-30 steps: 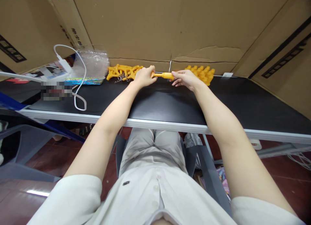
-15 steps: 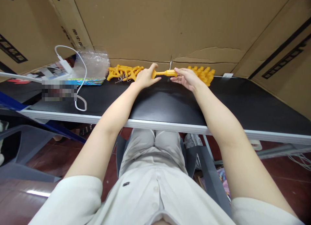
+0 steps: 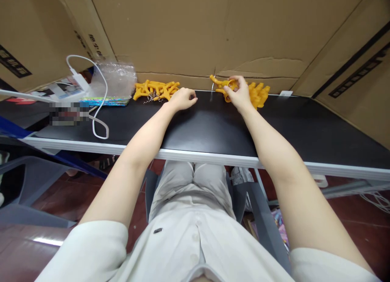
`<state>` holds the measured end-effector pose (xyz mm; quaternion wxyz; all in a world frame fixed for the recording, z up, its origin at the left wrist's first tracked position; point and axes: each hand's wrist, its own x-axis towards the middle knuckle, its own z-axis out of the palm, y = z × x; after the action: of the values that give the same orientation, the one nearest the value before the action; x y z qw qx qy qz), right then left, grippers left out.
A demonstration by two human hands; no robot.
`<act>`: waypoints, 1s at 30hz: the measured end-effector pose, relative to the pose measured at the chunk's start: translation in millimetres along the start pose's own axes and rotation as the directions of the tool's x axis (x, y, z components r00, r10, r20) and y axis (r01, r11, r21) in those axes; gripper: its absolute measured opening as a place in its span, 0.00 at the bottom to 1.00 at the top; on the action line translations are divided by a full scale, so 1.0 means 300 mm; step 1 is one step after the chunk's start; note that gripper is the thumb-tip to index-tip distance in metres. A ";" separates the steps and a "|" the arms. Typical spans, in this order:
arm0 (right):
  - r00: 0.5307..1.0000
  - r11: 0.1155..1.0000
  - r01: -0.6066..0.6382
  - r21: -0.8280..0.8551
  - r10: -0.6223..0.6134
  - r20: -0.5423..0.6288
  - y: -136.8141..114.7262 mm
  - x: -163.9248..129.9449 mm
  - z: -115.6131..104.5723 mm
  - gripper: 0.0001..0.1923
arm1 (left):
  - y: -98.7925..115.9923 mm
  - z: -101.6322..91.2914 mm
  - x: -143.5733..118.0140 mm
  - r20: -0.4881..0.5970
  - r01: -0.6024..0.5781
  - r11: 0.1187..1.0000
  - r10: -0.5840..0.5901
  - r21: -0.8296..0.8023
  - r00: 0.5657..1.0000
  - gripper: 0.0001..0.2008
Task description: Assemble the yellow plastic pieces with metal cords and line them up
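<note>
Head view. Take the table (image 3: pixel 210 127) as the reference for all positions.

Your right hand (image 3: pixel 239 93) grasps a yellow piece (image 3: pixel 224 83) between thumb and fingers, near the middle of the table's rear edge. Whether the piece is clear of the table or resting on it cannot be told. It shows a slim, curved stem and a round opening. The cluster (image 3: pixel 258 96) of yellow parts stands at the table's rear edge, partly covered by that hand.

Your left hand (image 3: pixel 183 99) is at the table's rear with its fingers curled; you cannot confirm whether it encloses anything small. The pile (image 3: pixel 157 88) and its dark coils (image 3: pixel 151 97) lie along the table's rear edge, left of its middle.

Handling: the piece appears to be molded plastic. Expect it to be light, stiff and slightly slippery. Grip the wide body around the opening; the stem is probably the weaker part.

Markings: the cardboard (image 3: pixel 183 34) behind the table carries black printed characters and bands, too blurred and cropped to read. No brand is legible.
</note>
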<state>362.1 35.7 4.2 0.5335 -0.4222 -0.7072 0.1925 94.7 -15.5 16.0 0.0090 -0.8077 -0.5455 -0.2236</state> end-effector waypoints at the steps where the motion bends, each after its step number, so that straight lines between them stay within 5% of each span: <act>1: 0.998 0.992 0.042 -0.118 -0.038 0.040 -0.003 -0.010 0.003 0.19 | 0.005 -0.002 -0.001 0.011 -0.001 1.000 0.001 0.006 1.000 0.15; 8: 0.944 0.786 0.176 -0.593 0.037 0.328 -0.045 -0.057 0.037 0.31 | 0.023 -0.010 -0.008 0.057 0.006 1.000 -0.007 0.027 0.998 0.17; 14: 0.923 0.608 0.140 -0.782 0.205 0.325 -0.067 -0.068 0.048 0.30 | 0.019 -0.005 -0.003 0.071 -0.002 1.000 0.001 0.010 0.997 0.16; 24: 0.951 0.542 0.163 -0.825 0.138 0.278 -0.085 -0.083 0.051 0.27 | 0.018 -0.005 -0.003 0.087 0.000 1.000 -0.001 0.012 0.996 0.17; 30: 0.964 0.584 0.097 -0.806 0.146 0.222 -0.064 -0.073 0.039 0.25 | 0.011 -0.002 0.000 0.091 -0.008 1.000 0.009 -0.007 0.996 0.17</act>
<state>345.6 9.3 1.0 0.1801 -0.5987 -0.7753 -0.0894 97.3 -17.1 17.4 -0.0177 -0.8194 -0.5411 -0.1882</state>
